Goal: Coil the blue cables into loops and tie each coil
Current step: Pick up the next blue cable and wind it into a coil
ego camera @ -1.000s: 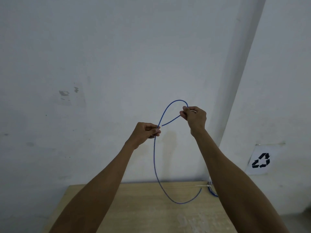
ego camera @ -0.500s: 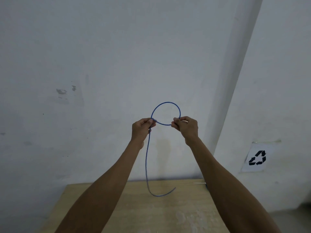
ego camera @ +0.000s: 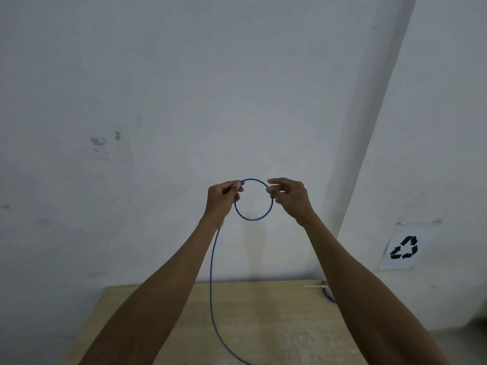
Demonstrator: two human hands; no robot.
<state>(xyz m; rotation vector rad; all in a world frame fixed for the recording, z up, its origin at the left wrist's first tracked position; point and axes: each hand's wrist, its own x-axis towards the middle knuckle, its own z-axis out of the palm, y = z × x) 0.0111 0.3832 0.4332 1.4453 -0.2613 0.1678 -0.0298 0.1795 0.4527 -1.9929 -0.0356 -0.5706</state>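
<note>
I hold a thin blue cable up in front of the wall, bent into one round loop (ego camera: 253,219). My left hand (ego camera: 221,198) pinches the cable at the loop's upper left, where the strands cross. From there the rest of the cable (ego camera: 210,280) hangs down past my left forearm to the wooden table (ego camera: 263,325) and runs off the bottom of the frame. My right hand (ego camera: 290,197) is at the loop's right side, its fingers loosely parted and its fingertips touching the cable.
A second blue cable (ego camera: 328,296) with a white tie (ego camera: 315,286) lies at the table's far right edge, partly behind my right forearm. A white wall stands close behind, with a recycling sign (ego camera: 403,247) low on the right.
The hands came together and the bend became a closed round loop that now hangs below my left hand's pinch. My right hand's fingers have loosened. The slack hangs left of the loop.
</note>
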